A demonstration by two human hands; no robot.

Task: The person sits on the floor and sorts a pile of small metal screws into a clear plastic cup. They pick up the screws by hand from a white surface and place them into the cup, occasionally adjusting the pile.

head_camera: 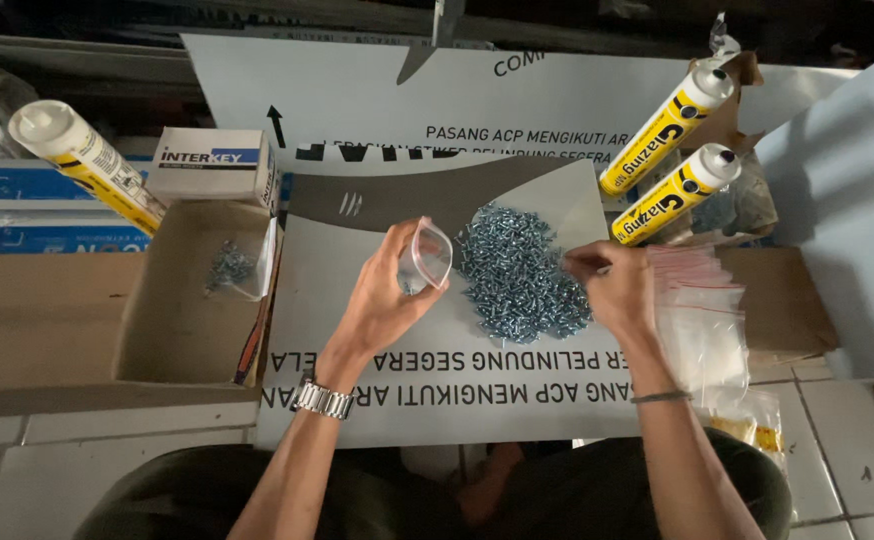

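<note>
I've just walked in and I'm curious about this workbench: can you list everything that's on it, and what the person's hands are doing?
Screws: one big heap, silvery, middle of the white panel.
White panel: one, printed, under the heap.
Small clear bag: one, held open in the left hand.
Stack of clear bags: one, red-edged, right of the heap.
Sealant tubes: three, yellow and white; two upper right, one upper left.
Cardboard tray: one, brown, left, holding a bag of screws.
Small box: one, white, behind the tray.
Left hand: grips the small bag; metal watch on the wrist.
Right hand: fingers pinched at the heap's edge.
</note>
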